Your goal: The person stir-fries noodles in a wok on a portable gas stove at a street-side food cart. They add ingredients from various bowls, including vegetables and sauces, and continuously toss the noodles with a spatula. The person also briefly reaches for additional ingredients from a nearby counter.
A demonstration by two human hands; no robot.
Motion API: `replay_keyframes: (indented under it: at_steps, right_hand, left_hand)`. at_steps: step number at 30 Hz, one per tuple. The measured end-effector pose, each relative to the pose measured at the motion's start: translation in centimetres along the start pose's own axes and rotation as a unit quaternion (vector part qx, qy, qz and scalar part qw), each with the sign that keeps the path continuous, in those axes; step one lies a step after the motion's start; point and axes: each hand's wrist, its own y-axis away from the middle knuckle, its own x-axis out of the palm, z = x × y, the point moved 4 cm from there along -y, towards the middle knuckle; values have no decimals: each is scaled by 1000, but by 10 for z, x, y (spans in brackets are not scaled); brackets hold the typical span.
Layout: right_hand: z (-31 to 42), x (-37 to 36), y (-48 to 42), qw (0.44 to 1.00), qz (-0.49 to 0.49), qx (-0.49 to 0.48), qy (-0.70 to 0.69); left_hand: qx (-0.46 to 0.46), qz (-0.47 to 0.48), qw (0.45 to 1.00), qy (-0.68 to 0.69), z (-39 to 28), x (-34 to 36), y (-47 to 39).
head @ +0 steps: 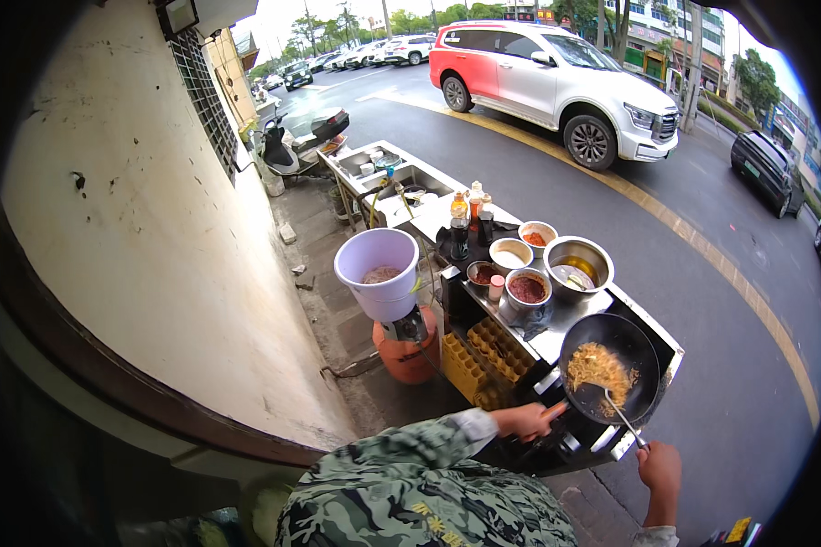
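Note:
My left hand point(528, 422) is closed around the wooden handle point(555, 410) of a black wok point(640, 342), at the near right end of a metal cooking cart. Inside the wok lies orange-brown food that looks like fried noodles point(596, 369). My right hand point(659, 466) grips a metal cooking ladle or spatula point(622, 418), whose head is down in the food. Just beyond the wok stands a steel pot point(609, 268) of yellowish liquid with a utensil in it. Beside it are bowls of red sauce point(527, 288), pale seasoning point(511, 254) and an orange-red condiment point(536, 238).
Sauce bottles point(459, 232) and a steel sink point(424, 179) stand farther along. Left of the cart, a lilac bucket point(376, 301) sits above an orange gas cylinder point(404, 355). Egg trays point(462, 366) fill the shelf below. A wall runs left; a white and red SUV point(533, 82) is on the road.

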Motion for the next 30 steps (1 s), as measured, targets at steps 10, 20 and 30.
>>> replay_keyframes:
  at_steps: [10, 20, 30]
  right_hand:
    - [-15, 26, -27, 999, 47, -27, -5]
    - [-1, 11, -15, 992, 121, -11, -32]
    - [33, -13, -28, 996, 36, 84, -8]
  left_hand:
    - [-12, -54, 998, 31, 12, 2, -42]
    - [-40, -2, 999, 13, 9, -30, -29]
    - [-75, 9, 997, 7, 55, -51, -25]
